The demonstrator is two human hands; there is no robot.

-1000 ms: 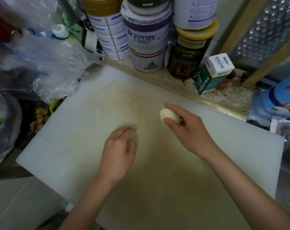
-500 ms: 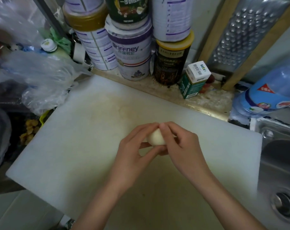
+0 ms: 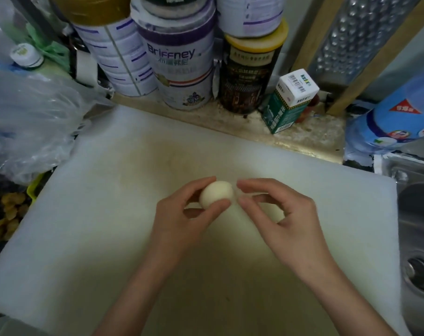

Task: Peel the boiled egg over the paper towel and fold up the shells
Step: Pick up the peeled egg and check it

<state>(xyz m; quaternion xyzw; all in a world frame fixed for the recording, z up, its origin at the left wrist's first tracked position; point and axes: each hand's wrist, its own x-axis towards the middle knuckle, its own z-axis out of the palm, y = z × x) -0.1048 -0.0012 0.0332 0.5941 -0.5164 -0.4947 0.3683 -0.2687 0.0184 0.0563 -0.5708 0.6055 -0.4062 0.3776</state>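
Note:
A pale boiled egg (image 3: pixel 217 192) is held a little above the white cutting board (image 3: pixel 104 214), near its middle. My left hand (image 3: pixel 182 221) grips the egg from the left, with fingers over its top and the thumb under its front. My right hand (image 3: pixel 279 219) is just to the right of the egg. Its index fingertip and thumb tip point at the egg's right end with a small gap between them, and I see nothing held in it. The shell looks whole from this side.
Stacked tins (image 3: pixel 179 61) and a green carton (image 3: pixel 288 103) line the back edge. A crumpled plastic bag (image 3: pixel 29 122) lies at the left. A blue bottle (image 3: pixel 395 122) and a steel sink (image 3: pixel 419 226) are at the right, with a grater (image 3: pixel 366 37) behind.
My right hand brought the egg to the board's middle and passed it to my left hand. The right fingers have now come off the egg.

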